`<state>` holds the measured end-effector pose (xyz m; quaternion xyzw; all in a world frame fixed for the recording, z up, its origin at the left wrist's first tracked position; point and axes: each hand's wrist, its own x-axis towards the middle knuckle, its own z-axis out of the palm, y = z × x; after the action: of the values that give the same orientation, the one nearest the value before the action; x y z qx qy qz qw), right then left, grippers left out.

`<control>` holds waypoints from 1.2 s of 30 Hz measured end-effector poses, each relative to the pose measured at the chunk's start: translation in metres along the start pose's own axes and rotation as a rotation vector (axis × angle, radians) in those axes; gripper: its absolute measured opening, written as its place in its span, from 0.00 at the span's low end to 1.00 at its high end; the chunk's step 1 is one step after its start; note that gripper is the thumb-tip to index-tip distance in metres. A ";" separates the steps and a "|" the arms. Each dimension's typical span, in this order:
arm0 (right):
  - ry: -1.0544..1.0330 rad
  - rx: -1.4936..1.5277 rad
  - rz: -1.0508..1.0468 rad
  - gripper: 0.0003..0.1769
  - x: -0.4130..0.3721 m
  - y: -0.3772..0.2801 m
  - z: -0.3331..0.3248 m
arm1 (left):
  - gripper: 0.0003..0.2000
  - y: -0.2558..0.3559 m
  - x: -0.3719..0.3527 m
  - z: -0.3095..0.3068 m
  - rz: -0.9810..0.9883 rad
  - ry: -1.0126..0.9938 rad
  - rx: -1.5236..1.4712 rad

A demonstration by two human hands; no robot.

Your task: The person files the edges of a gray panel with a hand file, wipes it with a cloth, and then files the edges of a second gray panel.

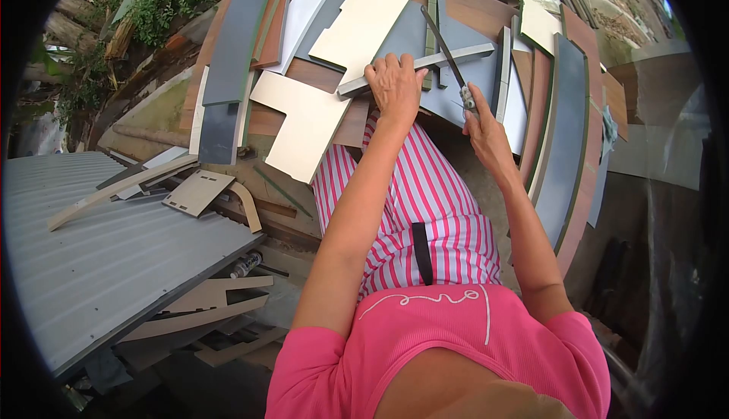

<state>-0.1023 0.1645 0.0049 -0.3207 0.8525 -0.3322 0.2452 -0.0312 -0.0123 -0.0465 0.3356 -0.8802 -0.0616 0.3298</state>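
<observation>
My left hand point(396, 89) bears down on a narrow grey strip of board point(477, 52), fingers curled over its edge. The strip lies slantwise across other board pieces, and its left end sticks out past my hand. In my right hand point(488, 137) is a long, narrow dark blade point(440, 33) by its wrapped handle point(467, 98). The blade points up and away to the left and overlaps the strip in this view. A cream board with a cut-out point(300, 119) lies just left of my left hand.
Boards lie in layers across the work area, with a long grey panel point(239, 32) at left and another grey panel point(566, 130) at right. Cut offcuts and a spray can point(246, 264) lie by a corrugated metal sheet point(99, 237). Striped trousers point(425, 191) show below the boards.
</observation>
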 end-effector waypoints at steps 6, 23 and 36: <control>-0.002 -0.105 -0.094 0.31 0.019 0.007 0.004 | 0.16 0.000 0.004 0.004 -0.026 0.009 0.030; 0.038 -0.233 -0.245 0.31 0.052 0.000 0.013 | 0.16 -0.001 -0.001 0.000 0.018 0.052 0.047; -0.047 -0.231 -0.043 0.31 -0.008 0.000 0.000 | 0.16 -0.001 -0.001 0.004 -0.032 0.051 0.036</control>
<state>-0.0965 0.1698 0.0067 -0.3726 0.8720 -0.2294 0.2193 -0.0326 -0.0133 -0.0506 0.3570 -0.8669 -0.0424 0.3452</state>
